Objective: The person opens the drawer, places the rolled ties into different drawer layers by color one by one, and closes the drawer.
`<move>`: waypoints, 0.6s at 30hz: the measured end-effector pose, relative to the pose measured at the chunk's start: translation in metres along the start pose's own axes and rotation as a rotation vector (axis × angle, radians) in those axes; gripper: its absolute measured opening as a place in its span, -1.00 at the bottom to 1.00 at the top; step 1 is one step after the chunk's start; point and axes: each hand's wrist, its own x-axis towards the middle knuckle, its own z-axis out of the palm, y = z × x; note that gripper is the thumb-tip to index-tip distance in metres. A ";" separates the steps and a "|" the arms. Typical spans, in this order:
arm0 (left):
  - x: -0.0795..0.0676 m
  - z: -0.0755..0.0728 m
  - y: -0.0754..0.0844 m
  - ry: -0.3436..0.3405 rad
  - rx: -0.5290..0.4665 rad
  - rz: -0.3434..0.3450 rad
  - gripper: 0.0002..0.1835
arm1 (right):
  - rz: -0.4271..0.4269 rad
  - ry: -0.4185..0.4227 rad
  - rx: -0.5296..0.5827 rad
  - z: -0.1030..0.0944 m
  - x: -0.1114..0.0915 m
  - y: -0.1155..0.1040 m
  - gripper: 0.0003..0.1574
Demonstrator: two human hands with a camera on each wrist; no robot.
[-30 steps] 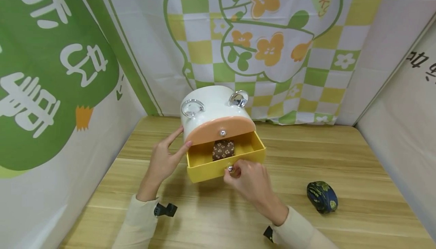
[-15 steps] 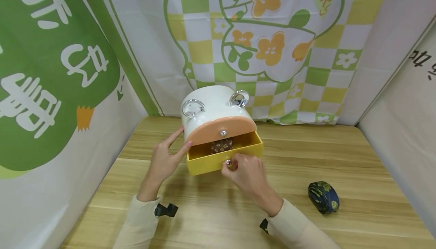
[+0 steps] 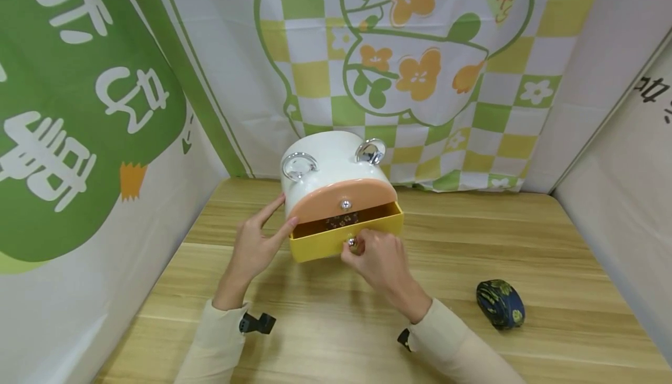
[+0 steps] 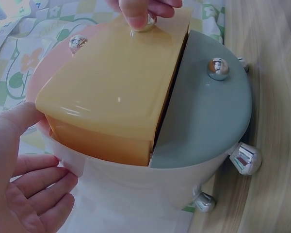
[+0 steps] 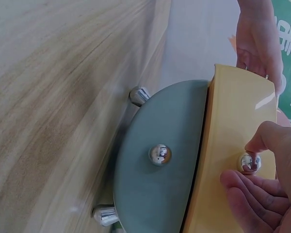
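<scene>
The yellow drawer (image 3: 317, 248) has slid farther into the white cabinet (image 3: 328, 153) than in the earlier frames, and the right hand (image 3: 380, 258) has gone with it. The cabinet stands on a wood-grain worktop (image 3: 525, 244), near its far edge. Around the worktop hang printed cloths: a green one (image 3: 79, 139) on the left, a checked floral one (image 3: 490, 115) on the far side, a pale one (image 3: 625, 185) on the right, its dark lettering cut off. Only the top of a brown patterned roll (image 3: 341, 220) shows inside the drawer. The drawer's long axis runs left to right, its front facing the near side and slightly right. The right hand's fingers pinch the drawer's knob (image 3: 352, 242); the left hand (image 3: 256, 248) rests against the cabinet's left side, fingers loose. A dark blue patterned roll (image 3: 500, 304) lies well apart on the right.
</scene>
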 end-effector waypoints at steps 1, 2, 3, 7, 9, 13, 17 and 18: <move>0.000 0.000 0.000 0.000 0.000 0.000 -0.36 | 0.000 -0.001 -0.002 0.001 0.001 0.000 -0.47; 0.000 0.000 0.000 0.000 -0.002 0.001 -0.36 | 0.001 -0.003 -0.001 0.001 0.001 0.000 -0.46; 0.000 0.000 0.001 -0.001 -0.005 0.002 -0.36 | 0.001 -0.003 0.001 0.002 0.002 0.000 -0.46; -0.001 0.000 0.001 -0.005 -0.011 0.004 -0.36 | 0.007 -0.010 0.009 0.003 0.005 0.000 -0.44; -0.001 0.000 0.001 -0.006 -0.014 0.003 -0.36 | 0.009 -0.012 0.013 0.003 0.006 0.000 -0.44; -0.001 0.000 0.001 -0.004 -0.011 0.000 -0.37 | 0.016 -0.016 0.025 0.004 0.009 0.001 -0.44; -0.001 0.000 0.001 -0.005 0.002 -0.009 -0.36 | 0.025 -0.022 0.038 0.006 0.011 0.002 -0.43; 0.000 0.000 0.001 -0.004 0.004 -0.011 -0.36 | 0.025 -0.022 0.040 0.007 0.012 0.002 -0.44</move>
